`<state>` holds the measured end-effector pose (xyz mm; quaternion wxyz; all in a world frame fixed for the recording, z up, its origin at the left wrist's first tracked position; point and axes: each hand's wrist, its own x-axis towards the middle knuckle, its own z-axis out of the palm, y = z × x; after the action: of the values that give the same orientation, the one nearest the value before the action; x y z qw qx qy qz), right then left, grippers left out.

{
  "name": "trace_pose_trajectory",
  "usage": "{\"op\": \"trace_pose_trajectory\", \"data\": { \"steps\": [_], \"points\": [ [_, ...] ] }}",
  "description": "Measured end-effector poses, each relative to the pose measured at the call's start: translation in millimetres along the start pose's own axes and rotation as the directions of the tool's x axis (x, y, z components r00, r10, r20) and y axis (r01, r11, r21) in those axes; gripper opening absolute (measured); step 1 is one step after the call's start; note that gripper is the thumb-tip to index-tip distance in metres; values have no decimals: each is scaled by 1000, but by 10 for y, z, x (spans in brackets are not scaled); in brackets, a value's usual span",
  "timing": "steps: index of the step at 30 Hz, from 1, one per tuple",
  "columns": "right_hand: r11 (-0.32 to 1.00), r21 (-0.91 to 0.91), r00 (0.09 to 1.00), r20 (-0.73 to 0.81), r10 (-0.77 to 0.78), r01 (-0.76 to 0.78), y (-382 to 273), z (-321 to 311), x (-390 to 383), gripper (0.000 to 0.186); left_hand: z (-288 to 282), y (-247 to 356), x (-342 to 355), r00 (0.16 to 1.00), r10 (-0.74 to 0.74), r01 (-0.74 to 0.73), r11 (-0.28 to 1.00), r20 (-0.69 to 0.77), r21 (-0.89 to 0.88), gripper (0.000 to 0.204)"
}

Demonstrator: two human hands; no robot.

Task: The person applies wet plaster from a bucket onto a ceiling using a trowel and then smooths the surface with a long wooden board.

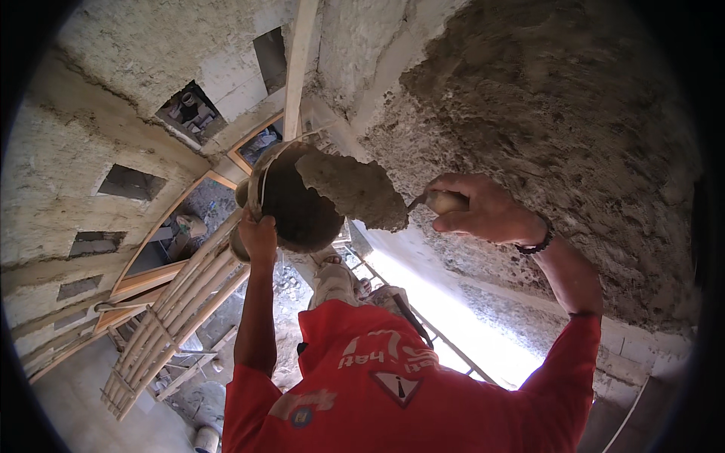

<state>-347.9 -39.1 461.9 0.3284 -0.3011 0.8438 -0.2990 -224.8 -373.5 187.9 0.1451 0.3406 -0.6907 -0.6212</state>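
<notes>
So there are 2 bare hands at work here, both wrapped around something. The left hand [259, 235] is closed on the near-left rim of a round bucket [260, 185], fingers curled over the edge, and the bucket is tipped so you can see right into its dark inside. The right hand [491, 211] is curled around the rounded handle of a trowel [447, 201], with the thumb below, and there's a dark bracelet [538, 240] on that wrist. The trowel points left toward the bucket, and its blade is hidden by a thick grey-brown slab of mortar [355, 189]. The slab's left end overlaps the bucket's mouth in this view, though I can't tell if they actually touch. On the right is a big rough wall [544, 113], its upper part coated dark brown. The wall on the left [143, 136] is paler, with several rectangular openings. Down at lower left there's a slanted bunch of bamboo poles [177, 313], and a pale wooden post [300, 68] runs up past the bucket to the top edge. The person's red shirt [377, 377] fills the bottom middle.
</notes>
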Motion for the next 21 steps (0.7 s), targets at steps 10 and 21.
{"op": "trace_pose_trajectory", "data": {
  "steps": [10,21],
  "points": [
    [959,255,761,-597,255,-122,2035,-1109,-393,33,-672,-436,-69,996,67,-58,985,-50,160,49],
    [823,339,857,-82,508,-456,1205,391,-675,32,-250,-77,-227,986,95,-118,978,133,173,43]
  ]
}}
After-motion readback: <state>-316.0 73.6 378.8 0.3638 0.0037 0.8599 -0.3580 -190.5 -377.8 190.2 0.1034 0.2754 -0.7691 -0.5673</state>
